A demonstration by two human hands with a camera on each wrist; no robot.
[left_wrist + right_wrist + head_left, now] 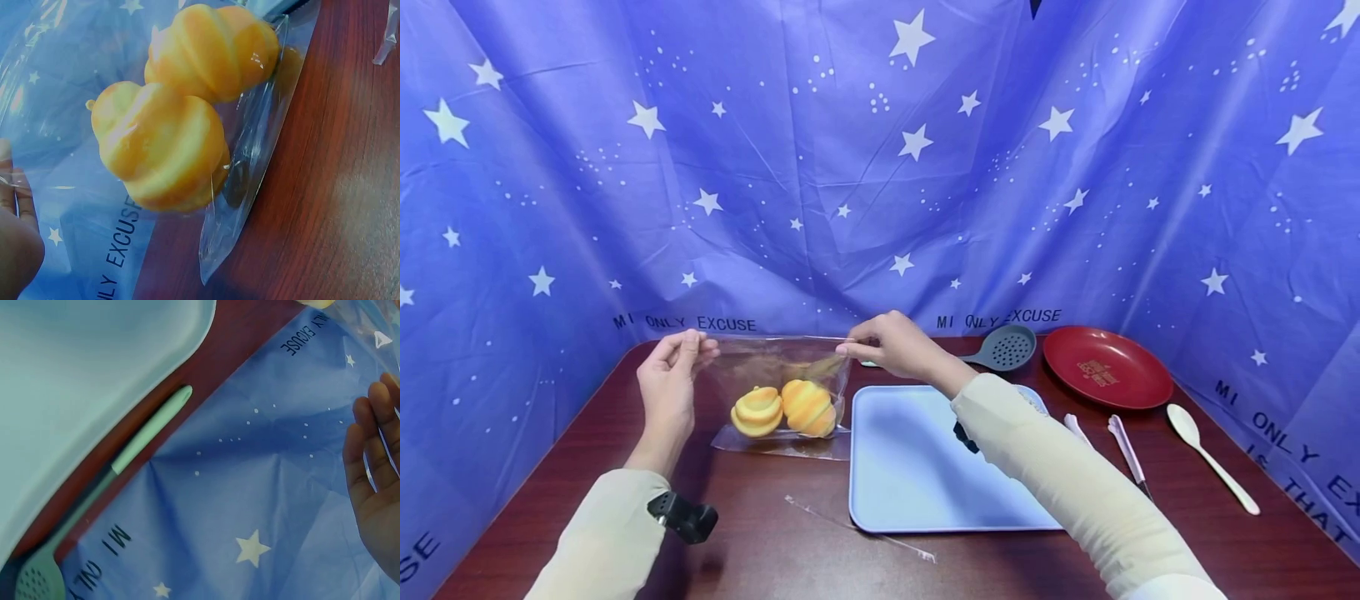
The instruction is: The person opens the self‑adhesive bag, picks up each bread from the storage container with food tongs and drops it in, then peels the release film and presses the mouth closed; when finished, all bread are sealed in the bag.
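A clear plastic bag (pixel 737 367) with two yellow-orange bread rolls inside stands on the table left of the tray. My left hand (pixel 673 375) pinches its upper left corner between thumb and fingers. At the upper right corner, my right hand (pixel 898 346) pinches the bag's edge, so the top is stretched between both hands. The rounder swirled roll (pixel 162 150) lies beside the ridged roll (pixel 212 53), both low in the bag. In the right wrist view the right hand's fingers (pixel 378 431) show at the edge, and the pinch itself is hidden there.
A light blue tray (pixel 925 467) lies right of the bag, partly under the right arm. Behind it is a slotted spoon (pixel 1007 348). Farther right are a red plate (pixel 1105 367), a pink-handled utensil (pixel 1123 446) and a white spoon (pixel 1213 462). A clear plastic strip (pixel 861 529) lies in front.
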